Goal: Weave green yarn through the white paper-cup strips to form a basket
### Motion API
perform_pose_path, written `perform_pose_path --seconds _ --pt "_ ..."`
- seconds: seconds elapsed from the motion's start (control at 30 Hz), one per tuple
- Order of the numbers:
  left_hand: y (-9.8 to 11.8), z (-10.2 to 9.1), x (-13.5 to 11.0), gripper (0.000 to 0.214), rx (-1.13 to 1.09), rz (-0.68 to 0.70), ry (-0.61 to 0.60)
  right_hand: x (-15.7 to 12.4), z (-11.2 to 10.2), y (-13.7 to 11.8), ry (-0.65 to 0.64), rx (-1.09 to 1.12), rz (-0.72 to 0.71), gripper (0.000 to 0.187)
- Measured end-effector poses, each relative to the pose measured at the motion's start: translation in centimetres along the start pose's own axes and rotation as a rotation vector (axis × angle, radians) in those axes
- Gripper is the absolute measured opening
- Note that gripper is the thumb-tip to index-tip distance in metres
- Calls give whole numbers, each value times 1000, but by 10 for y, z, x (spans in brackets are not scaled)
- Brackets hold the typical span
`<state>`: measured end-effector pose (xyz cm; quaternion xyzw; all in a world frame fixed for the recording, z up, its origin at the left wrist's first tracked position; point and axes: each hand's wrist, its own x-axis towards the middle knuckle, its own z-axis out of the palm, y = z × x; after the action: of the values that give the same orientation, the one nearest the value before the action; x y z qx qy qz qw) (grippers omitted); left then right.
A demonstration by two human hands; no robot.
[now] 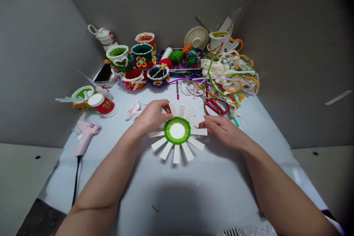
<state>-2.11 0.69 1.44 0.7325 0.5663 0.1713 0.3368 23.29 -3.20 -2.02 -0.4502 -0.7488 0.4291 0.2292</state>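
A paper cup cut into strips is splayed out like a flower above the table. Green yarn circles its round white base, brighter at the outer edge and yellowish inside. My left hand grips the cup at its upper left, thumb by the yarn ring and fingers behind the strips. At the upper right, my right hand is closed with thumb and forefinger pinched at a strip's end; its other fingers are curled under. Strips at the top right look blurred.
A pink glue gun with a glowing light and a red-and-white paper cup are at left. Decorated yarn cups stack behind, beside a tray of yarn balls. Red-handled scissors lie by tangled yarn and lace. A marker lies centrally.
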Motion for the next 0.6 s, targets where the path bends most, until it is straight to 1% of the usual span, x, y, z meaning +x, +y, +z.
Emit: perform_pose_path --seconds 0.1,0.23,0.3,0.37,0.43,0.47,0.53,0.6 --pt "2 6 1 9 -21 -11 -11 1 3 0 -74 3 61 47" --pt "1 14 2 9 4 -14 -45 3 5 1 -67 19 130 44" --pt "0 14 2 12 10 -10 -96 4 5 1 -58 46 137 43" --pt "0 10 1 22 5 -14 -195 4 4 0 -73 65 142 42" --pt "1 5 -2 37 4 -5 -291 4 3 -3 -118 86 138 41" --pt "2 3 -3 45 -2 15 -319 3 3 -4 -145 96 133 41" --pt "5 2 -6 53 -28 85 -323 2 3 -6 -200 121 115 39" --pt "8 4 -8 54 -54 153 -325 2 4 -6 -250 133 93 39"
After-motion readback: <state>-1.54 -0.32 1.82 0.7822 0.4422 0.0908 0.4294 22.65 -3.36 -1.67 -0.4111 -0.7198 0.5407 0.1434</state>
